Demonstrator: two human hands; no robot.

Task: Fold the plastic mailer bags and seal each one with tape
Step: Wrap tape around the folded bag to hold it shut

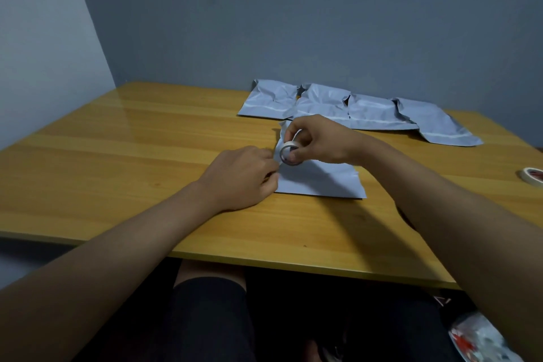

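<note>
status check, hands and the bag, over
Right hand holds tape roll over mailer bag. Left hand pins bag edge. Nothing in the way.

Left hand (244, 176): palm down, knuckles up, fingers curled and pinched together at its right edge; forearm bare
Right hand (316, 138): raised, wrist bent, fingers closed in a grip; forearm bare, reaching in from the right

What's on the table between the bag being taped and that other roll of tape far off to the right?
Nothing: in the head view, only bare wooden table lies between the folded mailer bag and the spare tape roll at the right edge.
</note>
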